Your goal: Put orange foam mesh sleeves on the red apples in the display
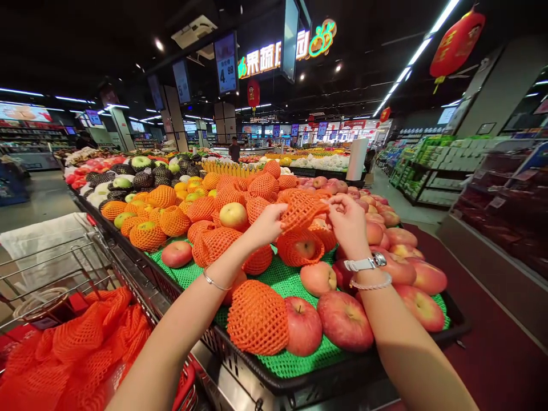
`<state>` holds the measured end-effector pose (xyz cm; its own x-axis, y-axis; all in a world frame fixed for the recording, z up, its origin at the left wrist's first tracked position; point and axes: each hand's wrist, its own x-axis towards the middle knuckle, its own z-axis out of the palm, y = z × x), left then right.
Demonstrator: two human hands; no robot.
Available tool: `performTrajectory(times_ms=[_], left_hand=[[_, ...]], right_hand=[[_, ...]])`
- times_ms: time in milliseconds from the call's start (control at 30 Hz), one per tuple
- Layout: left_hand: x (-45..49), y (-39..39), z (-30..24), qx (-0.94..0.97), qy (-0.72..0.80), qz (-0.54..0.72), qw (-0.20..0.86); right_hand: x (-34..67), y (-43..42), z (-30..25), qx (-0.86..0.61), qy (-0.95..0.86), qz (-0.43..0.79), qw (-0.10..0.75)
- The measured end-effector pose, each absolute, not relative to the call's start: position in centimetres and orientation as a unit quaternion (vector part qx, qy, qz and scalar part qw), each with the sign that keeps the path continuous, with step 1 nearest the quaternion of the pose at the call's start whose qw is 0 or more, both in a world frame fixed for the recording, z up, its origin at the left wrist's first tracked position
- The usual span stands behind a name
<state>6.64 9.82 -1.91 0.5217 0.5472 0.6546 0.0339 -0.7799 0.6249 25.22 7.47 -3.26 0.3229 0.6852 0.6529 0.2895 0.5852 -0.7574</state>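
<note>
Supermkt cart + red lantern

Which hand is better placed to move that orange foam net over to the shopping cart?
Probably the left hand: it pinches the foam net and sits nearer the shopping cart than the right hand.

The orange foam net sleeve looks soft and rough, with an open mesh, while the apple has a smooth, glossy skin. Beneath lies a matt green plastic mesh mat, edged by a black plastic tray rim; the shopping cart is shiny metal.
</note>
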Motion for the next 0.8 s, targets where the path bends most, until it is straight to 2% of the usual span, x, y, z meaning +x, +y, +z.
performTrajectory(times_ms=[100, 200, 300, 433, 633, 800], left_hand=[[6.7, 10.6, -2.3, 0.826, 0.187, 0.464, 0.261], [6.6, 10.9, -2.4, 0.837, 0.191, 0.439, 0.266], [6.6, 10.4, -2.2, 0.845, 0.172, 0.415, 0.291], [7.0, 9.7, -2.2, 0.823, 0.177, 0.459, 0.285], [7.3, 9.9, -2.2, 0.821, 0.122, 0.487, 0.271], [7.5, 9.6, -2.4, 0.845, 0.129, 0.437, 0.28]], right_hand=[[24.8, 7.1, -3.3, -0.395, -0.562, 0.081, 0.722], [24.2, 6.5, -3.2, -0.363, -0.59, 0.066, 0.719], [23.9, 6.3, -3.1, -0.33, -0.594, 0.097, 0.727], [24.1, 6.6, -2.9, -0.306, -0.558, 0.191, 0.747], [24.1, 6.6, -3.2, -0.374, -0.601, 0.355, 0.611], [23.6, 5.9, -3.3, -0.371, -0.696, 0.271, 0.553]])
